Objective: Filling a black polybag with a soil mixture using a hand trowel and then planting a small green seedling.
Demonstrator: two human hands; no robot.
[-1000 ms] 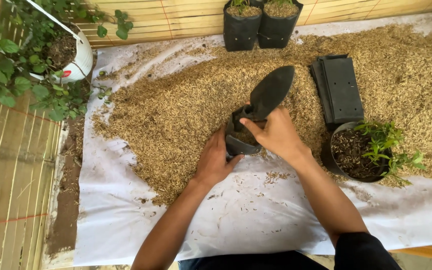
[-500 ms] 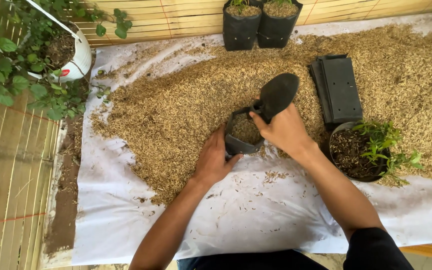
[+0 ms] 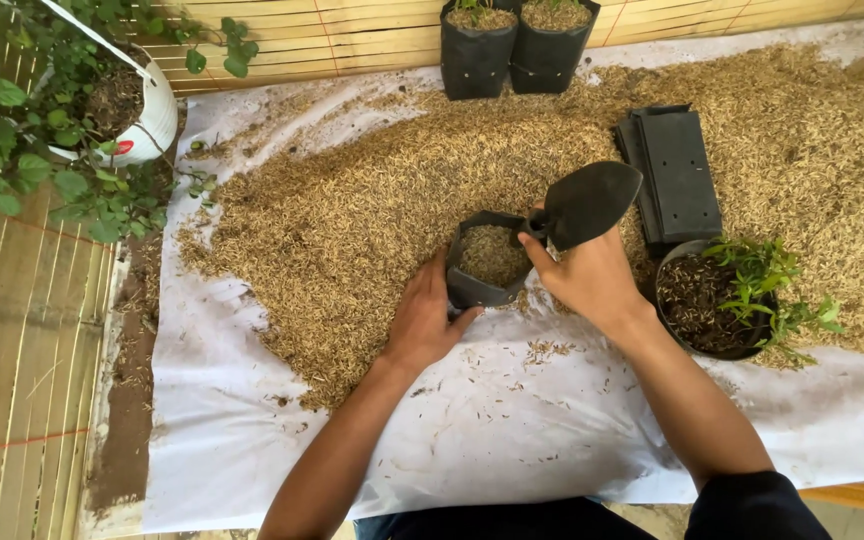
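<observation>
Compared with the frame half a second earlier, the black trowel (image 3: 584, 205) had tilted slightly lower and flatter, while the small black grow bag (image 3: 490, 262) had stayed in the same place at the centre of the frame. The right hand (image 3: 584, 275) was closed around the trowel handle, blade pointing toward the upper right, with fingertips at the bag's right rim. The left hand (image 3: 422, 318) was clamped on the bag's left wall, thumb toward its lower edge. The bag (soft-sided, rim somewhat crumpled) stood upright at the near edge of the husk pile (image 3: 352, 210) on the white sheet (image 3: 512, 430) and was filled nearly to the rim with tan husk. A stack of flat black bags (image 3: 677, 175) lay to the right of centre. Two filled black bags (image 3: 517, 45) stood at the top centre. A white round pot (image 3: 152, 125) with a small red mark sat at the upper left among green foliage. A black pot with a green seedling (image 3: 712, 300) stood at the right, just beside the right wrist.
</observation>
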